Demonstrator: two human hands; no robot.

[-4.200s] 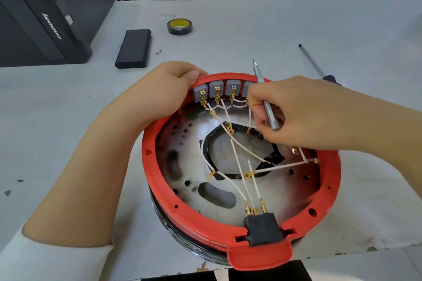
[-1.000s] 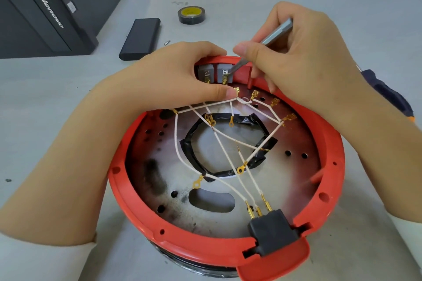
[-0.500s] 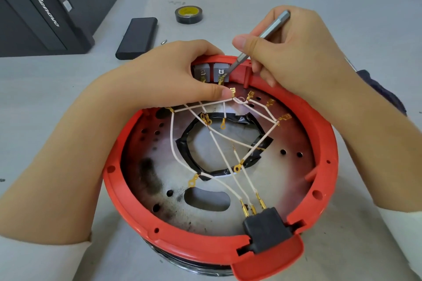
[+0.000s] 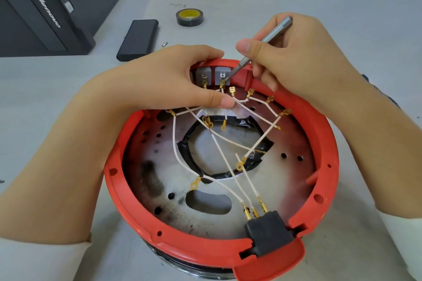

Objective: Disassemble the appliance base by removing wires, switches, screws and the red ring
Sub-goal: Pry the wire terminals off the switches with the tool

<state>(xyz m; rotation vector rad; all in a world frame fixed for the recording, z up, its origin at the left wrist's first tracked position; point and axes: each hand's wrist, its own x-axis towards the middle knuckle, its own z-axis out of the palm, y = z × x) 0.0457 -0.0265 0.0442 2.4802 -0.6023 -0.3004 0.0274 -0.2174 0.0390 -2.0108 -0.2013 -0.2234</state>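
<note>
The round appliance base with its red ring (image 4: pixel 127 210) sits in front of me, its scorched metal plate (image 4: pixel 285 191) facing up. White wires (image 4: pixel 225 159) with gold terminals cross it and run to a black plug block (image 4: pixel 268 235) at the near rim. Two grey switches (image 4: pixel 212 75) sit at the far rim. My left hand (image 4: pixel 173 80) grips that far rim and pinches wires under its thumb. My right hand (image 4: pixel 296 59) holds a slim metal screwdriver bit (image 4: pixel 255 50) whose tip touches a switch terminal.
A black tape roll (image 4: pixel 189 17), a black flat case (image 4: pixel 139 40) and a small loose screw (image 4: pixel 164 44) lie on the grey table (image 4: pixel 342 11) beyond the base. A black computer tower (image 4: pixel 45 7) stands at the far left. A dark tool handle (image 4: pixel 374 89) peeks from behind my right forearm.
Since 4.2 s ago the view came closer and several terminals left the switches; two switches show now. In the last second the bit's tip stayed at the switch terminal with small shifts.
</note>
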